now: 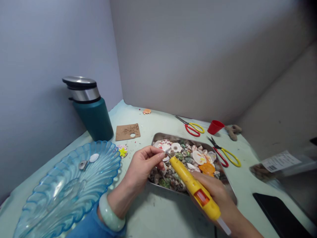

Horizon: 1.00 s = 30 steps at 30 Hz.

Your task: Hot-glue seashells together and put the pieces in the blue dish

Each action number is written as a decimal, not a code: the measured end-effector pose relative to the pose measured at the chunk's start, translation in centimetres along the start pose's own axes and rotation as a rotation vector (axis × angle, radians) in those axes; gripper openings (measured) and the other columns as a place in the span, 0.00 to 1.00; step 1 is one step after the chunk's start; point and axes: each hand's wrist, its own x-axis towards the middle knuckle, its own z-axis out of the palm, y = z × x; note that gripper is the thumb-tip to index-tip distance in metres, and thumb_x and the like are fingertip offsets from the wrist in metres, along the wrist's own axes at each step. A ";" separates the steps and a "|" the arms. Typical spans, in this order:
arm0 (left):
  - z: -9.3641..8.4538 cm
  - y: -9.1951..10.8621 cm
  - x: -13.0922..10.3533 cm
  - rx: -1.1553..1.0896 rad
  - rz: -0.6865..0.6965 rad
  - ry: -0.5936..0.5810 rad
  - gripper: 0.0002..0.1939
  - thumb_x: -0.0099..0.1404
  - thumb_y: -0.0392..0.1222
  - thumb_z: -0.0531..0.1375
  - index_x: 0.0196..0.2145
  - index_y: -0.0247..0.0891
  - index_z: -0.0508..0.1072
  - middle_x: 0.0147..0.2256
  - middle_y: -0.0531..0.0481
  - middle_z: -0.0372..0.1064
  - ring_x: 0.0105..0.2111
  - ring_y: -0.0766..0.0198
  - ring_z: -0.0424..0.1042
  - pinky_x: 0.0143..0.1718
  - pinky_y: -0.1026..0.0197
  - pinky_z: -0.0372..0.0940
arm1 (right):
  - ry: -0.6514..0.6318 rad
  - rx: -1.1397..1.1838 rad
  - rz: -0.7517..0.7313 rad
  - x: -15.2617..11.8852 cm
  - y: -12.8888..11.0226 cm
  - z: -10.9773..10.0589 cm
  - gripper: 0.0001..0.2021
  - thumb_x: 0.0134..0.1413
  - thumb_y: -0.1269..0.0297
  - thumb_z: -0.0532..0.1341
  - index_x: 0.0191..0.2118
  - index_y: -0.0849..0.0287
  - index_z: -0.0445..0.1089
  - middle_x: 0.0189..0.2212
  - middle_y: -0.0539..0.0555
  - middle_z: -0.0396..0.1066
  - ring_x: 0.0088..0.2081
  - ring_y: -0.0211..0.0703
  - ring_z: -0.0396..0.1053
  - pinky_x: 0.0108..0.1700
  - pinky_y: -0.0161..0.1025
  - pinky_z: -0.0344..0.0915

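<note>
My right hand (218, 190) is wrapped round a yellow hot glue gun (184, 172), and a clear glue stick pokes out of its rear end. The gun's metal nozzle points up and left, right at the fingertips of my left hand (146, 162). Thumb and forefinger of that hand are pinched together; whatever small thing sits between them is too hidden to name. Both hands are over a metal tray (168, 190) filled with seashells (183, 162) in white, green, brown and orange.
On the left stand a blue scalloped dish (71, 185) holding small pieces and a teal bottle (92, 112). A cardboard piece (123, 132) lies behind. Two pairs of scissors (194, 128), a red cup (215, 127), a plastic bag (274, 165) and a black flat object (279, 211) are right.
</note>
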 end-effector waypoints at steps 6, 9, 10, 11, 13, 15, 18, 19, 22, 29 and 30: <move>0.1 0.0 0.0 0.001 -0.014 0.002 0.08 0.56 0.42 0.67 0.30 0.35 0.74 0.19 0.54 0.70 0.20 0.71 0.68 0.26 0.67 0.63 | 0.025 -0.054 0.048 -0.2 0.1 -0.1 0.05 0.56 0.68 0.57 0.37 0.55 0.70 0.30 0.54 0.76 0.34 0.48 0.76 0.31 0.36 0.69; 0.1 0.0 0.0 0.005 -0.021 0.010 0.09 0.56 0.43 0.67 0.31 0.35 0.73 0.19 0.54 0.70 0.20 0.71 0.68 0.25 0.68 0.62 | 0.065 -0.026 -0.013 -0.1 0.1 -0.1 0.05 0.55 0.68 0.57 0.36 0.55 0.70 0.28 0.53 0.75 0.29 0.45 0.75 0.28 0.35 0.67; 0.2 0.1 0.0 0.006 -0.026 0.018 0.09 0.57 0.43 0.67 0.31 0.35 0.73 0.19 0.54 0.70 0.20 0.71 0.68 0.25 0.69 0.61 | 0.073 -0.012 -0.036 0.0 0.1 -0.1 0.06 0.54 0.68 0.57 0.37 0.56 0.70 0.28 0.52 0.75 0.28 0.44 0.74 0.28 0.34 0.67; 0.2 0.1 0.0 0.008 -0.031 0.024 0.09 0.57 0.43 0.66 0.31 0.34 0.73 0.18 0.54 0.70 0.20 0.71 0.68 0.25 0.69 0.61 | 0.072 -0.002 -0.049 0.0 0.0 -0.1 0.06 0.54 0.68 0.57 0.38 0.55 0.70 0.27 0.52 0.75 0.28 0.44 0.74 0.28 0.34 0.67; 0.3 0.3 0.0 0.012 -0.035 0.028 0.09 0.57 0.42 0.66 0.31 0.34 0.73 0.18 0.54 0.70 0.19 0.72 0.68 0.24 0.70 0.60 | 0.053 0.007 -0.059 0.1 -0.1 0.0 0.06 0.55 0.66 0.57 0.38 0.55 0.70 0.26 0.51 0.74 0.28 0.43 0.73 0.28 0.33 0.66; 0.3 0.4 -0.1 0.015 -0.035 0.026 0.09 0.57 0.42 0.66 0.30 0.34 0.73 0.18 0.55 0.70 0.19 0.72 0.68 0.24 0.70 0.60 | 0.042 0.006 -0.061 0.2 -0.1 0.0 0.04 0.56 0.66 0.57 0.36 0.56 0.69 0.24 0.51 0.72 0.28 0.44 0.73 0.27 0.33 0.65; 0.3 0.4 -0.1 0.022 -0.034 0.028 0.09 0.56 0.42 0.66 0.30 0.34 0.73 0.18 0.55 0.70 0.19 0.72 0.68 0.24 0.70 0.59 | 0.060 -0.005 -0.079 0.2 -0.1 0.0 0.05 0.56 0.66 0.57 0.37 0.56 0.69 0.24 0.50 0.72 0.28 0.43 0.73 0.27 0.33 0.65; 0.3 0.3 -0.1 0.025 -0.032 0.027 0.09 0.56 0.42 0.66 0.30 0.34 0.73 0.18 0.55 0.70 0.19 0.72 0.68 0.24 0.70 0.60 | 0.074 -0.010 -0.085 0.2 -0.1 0.1 0.06 0.56 0.67 0.57 0.39 0.56 0.69 0.26 0.51 0.73 0.27 0.43 0.73 0.27 0.33 0.65; 0.2 0.2 -0.1 0.034 -0.025 0.020 0.09 0.57 0.43 0.66 0.31 0.34 0.74 0.18 0.54 0.70 0.19 0.72 0.69 0.24 0.70 0.60 | 0.107 -0.028 -0.102 0.3 -0.1 0.1 0.08 0.56 0.68 0.57 0.42 0.57 0.68 0.29 0.52 0.74 0.27 0.41 0.72 0.29 0.33 0.66; 0.2 0.0 -0.1 0.033 -0.013 0.017 0.08 0.57 0.42 0.66 0.30 0.35 0.74 0.18 0.55 0.70 0.19 0.72 0.68 0.25 0.69 0.61 | 0.071 -0.056 -0.142 0.5 -0.4 0.0 0.06 0.56 0.67 0.58 0.40 0.58 0.68 0.23 0.50 0.70 0.22 0.39 0.67 0.25 0.33 0.63; 0.2 0.0 -0.1 0.034 -0.013 0.017 0.08 0.57 0.42 0.66 0.30 0.35 0.74 0.18 0.55 0.70 0.19 0.72 0.68 0.25 0.69 0.61 | 0.070 -0.058 -0.144 0.5 -0.4 0.0 0.07 0.56 0.67 0.57 0.40 0.58 0.68 0.23 0.50 0.70 0.23 0.39 0.67 0.25 0.33 0.63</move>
